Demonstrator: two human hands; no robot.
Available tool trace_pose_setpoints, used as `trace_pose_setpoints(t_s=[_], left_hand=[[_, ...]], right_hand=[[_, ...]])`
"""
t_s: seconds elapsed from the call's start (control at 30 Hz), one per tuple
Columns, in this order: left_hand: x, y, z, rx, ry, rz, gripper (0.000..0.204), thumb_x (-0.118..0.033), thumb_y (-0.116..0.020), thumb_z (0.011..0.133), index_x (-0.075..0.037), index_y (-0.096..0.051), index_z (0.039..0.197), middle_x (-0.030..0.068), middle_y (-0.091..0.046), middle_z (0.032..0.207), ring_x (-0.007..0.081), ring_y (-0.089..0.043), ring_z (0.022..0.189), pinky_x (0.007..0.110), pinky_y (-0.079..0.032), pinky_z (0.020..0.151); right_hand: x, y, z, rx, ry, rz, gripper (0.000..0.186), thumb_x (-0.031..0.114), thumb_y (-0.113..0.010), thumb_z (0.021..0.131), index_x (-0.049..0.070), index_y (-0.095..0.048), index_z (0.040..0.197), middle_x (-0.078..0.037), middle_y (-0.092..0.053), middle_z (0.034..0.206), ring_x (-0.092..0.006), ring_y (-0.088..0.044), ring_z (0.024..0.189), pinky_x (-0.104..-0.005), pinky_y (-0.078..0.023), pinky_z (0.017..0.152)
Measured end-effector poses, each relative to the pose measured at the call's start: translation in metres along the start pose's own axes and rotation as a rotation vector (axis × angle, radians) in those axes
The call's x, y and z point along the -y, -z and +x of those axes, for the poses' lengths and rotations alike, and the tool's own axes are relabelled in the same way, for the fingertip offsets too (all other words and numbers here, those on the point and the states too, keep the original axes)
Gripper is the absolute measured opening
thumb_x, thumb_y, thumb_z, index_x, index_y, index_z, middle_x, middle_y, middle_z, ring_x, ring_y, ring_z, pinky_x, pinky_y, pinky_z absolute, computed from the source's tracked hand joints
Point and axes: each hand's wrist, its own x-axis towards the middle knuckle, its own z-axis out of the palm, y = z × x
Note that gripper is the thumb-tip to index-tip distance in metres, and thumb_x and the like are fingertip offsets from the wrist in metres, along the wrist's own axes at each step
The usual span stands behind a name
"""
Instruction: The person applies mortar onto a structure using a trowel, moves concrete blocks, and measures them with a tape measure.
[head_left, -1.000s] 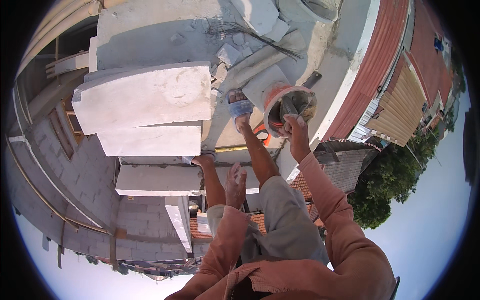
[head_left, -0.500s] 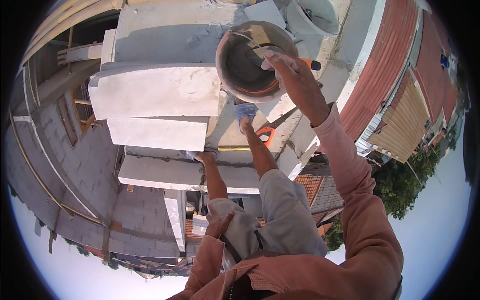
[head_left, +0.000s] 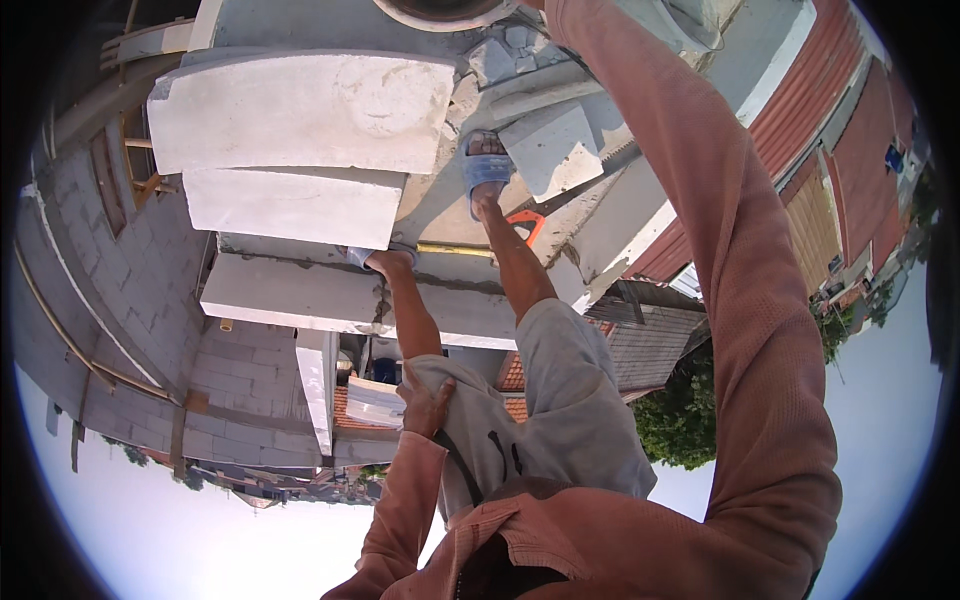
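At the top edge, my right arm reaches up to a mortar bucket (head_left: 445, 22), mostly cut off; only a sliver of my right hand (head_left: 534, 4) shows beside its rim, its fingers out of sight. My left hand (head_left: 425, 405) rests on my left thigh over the grey shorts, fingers apart. My feet in blue slides (head_left: 484, 165) stand among pale blocks. An orange-handled saw (head_left: 530, 222) and a yellow bar-like tool (head_left: 455, 249) lie by my right foot.
Large pale blocks (head_left: 295, 110) are stacked left of my feet. A broken block (head_left: 550, 150) and rubble (head_left: 505, 60) lie ahead. A ledge (head_left: 280, 290) crosses below, with a drop to tiled roofs. Red metal roofing (head_left: 800, 80) lies right, an unfinished block wall (head_left: 160, 290) left.
My right hand has carried the bucket up and forward, almost out of the picture. My left hand has come down onto my thigh, and the view has shifted.
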Motion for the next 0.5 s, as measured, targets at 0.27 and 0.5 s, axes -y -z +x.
trace_pose_setpoints(t_s=[0.27,0.5], left_hand=[[-0.002,-0.001,0.002,0.03,-0.003,0.005,0.115,-0.061,-0.066,0.085,-0.01,0.006,0.158,0.0458,-0.025,0.143,0.0593,-0.039,0.13,0.054,-0.037,0.109],[-0.019,0.004,-0.002,0.043,0.074,0.034,0.114,-0.057,-0.068,0.085,-0.009,0.006,0.158,0.0472,-0.026,0.141,0.0607,-0.039,0.129,0.054,-0.036,0.108]], right_hand=[[0.004,0.006,-0.012,0.06,-0.317,0.331,0.044,0.039,-0.055,0.096,0.003,-0.054,0.122,-0.019,-0.059,0.109,-0.0322,-0.057,0.102,-0.0424,-0.045,0.093],[-0.132,-0.021,-0.146,-0.586,-1.217,1.173,0.033,0.025,-0.065,0.093,-0.001,-0.06,0.113,-0.011,-0.066,0.091,-0.0234,-0.067,0.085,-0.033,-0.056,0.088]])
